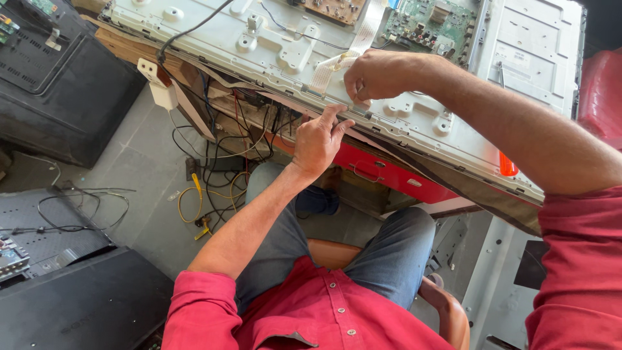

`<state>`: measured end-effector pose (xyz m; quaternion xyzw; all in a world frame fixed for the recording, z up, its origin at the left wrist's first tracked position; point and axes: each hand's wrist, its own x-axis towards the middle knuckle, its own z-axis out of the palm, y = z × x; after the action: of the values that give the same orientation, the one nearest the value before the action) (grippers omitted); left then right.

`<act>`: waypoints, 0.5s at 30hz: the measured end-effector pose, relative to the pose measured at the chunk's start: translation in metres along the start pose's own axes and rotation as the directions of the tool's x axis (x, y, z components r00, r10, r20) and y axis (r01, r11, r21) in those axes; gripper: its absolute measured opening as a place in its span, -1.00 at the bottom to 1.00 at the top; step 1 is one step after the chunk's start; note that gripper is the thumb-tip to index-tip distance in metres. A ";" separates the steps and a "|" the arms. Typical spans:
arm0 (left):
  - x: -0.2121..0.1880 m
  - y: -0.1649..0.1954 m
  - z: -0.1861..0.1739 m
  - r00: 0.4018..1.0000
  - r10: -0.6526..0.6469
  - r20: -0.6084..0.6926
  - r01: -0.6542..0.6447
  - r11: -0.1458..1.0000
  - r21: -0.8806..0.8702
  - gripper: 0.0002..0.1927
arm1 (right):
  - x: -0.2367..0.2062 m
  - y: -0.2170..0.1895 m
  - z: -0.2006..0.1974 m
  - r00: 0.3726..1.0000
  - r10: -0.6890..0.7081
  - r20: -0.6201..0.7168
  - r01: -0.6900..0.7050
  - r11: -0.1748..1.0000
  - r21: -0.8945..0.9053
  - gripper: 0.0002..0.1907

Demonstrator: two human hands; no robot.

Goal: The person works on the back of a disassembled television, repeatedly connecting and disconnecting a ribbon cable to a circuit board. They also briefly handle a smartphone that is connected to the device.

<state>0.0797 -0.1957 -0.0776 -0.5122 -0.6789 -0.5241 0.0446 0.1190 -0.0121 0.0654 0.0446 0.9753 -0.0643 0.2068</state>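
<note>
A flat television lies face down on a bench, its grey metal back panel (414,123) bare. My left hand (317,139) reaches up from below, with the fingertips resting on the panel's near edge. Just above it, my right hand (372,74) is curled in a pinch at the same edge; what sits between the fingers is hidden. A white flat ribbon cable (363,32) runs from the top of the panel down to my right hand. Green circuit boards (421,23) are fixed at the panel's top.
An orange tool handle (507,165) pokes out under the panel's right edge. A red drawer front (382,172) sits below the bench. Tangled wires (214,188) hang and lie on the floor at the left, near black casings (65,97). I sit on a wooden chair (334,253).
</note>
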 end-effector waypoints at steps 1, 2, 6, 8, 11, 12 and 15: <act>0.000 0.000 -0.001 1.000 -0.007 0.009 0.007 1.000 0.003 -0.66 | -0.002 0.000 0.000 1.000 0.012 -0.002 -0.012 1.000 0.004 -0.91; 0.000 0.001 -0.002 1.000 -0.014 0.020 0.013 1.000 0.006 -0.65 | -0.003 0.000 0.001 1.000 0.024 -0.004 -0.024 1.000 0.010 -0.89; 0.002 0.004 -0.007 0.998 0.057 0.013 -0.057 0.998 0.025 -0.67 | -0.005 0.000 0.000 0.999 -0.010 -0.030 0.012 0.999 0.047 -0.87; 0.003 0.004 -0.008 0.993 0.118 0.001 -0.118 0.993 0.009 -0.68 | -0.005 0.000 0.000 0.999 -0.014 -0.037 0.016 0.999 0.052 -0.83; 0.004 0.003 -0.010 0.989 0.141 0.031 -0.143 0.989 0.047 -0.69 | -0.005 0.000 0.001 0.999 0.025 -0.034 -0.023 0.999 0.045 -0.82; 0.004 0.003 -0.009 0.989 0.143 0.034 -0.144 0.988 0.062 -0.69 | -0.006 -0.001 0.002 0.999 0.018 -0.041 -0.016 0.999 0.047 -0.86; 0.004 0.002 -0.008 0.988 0.147 0.035 -0.150 0.984 0.096 -0.70 | -0.005 -0.001 0.003 0.999 0.015 -0.053 -0.013 0.999 0.039 -0.90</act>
<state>0.0756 -0.1998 -0.0701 -0.5660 -0.6643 -0.4780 0.0993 0.1243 -0.0137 0.0652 0.0569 0.9786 -0.0804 0.1805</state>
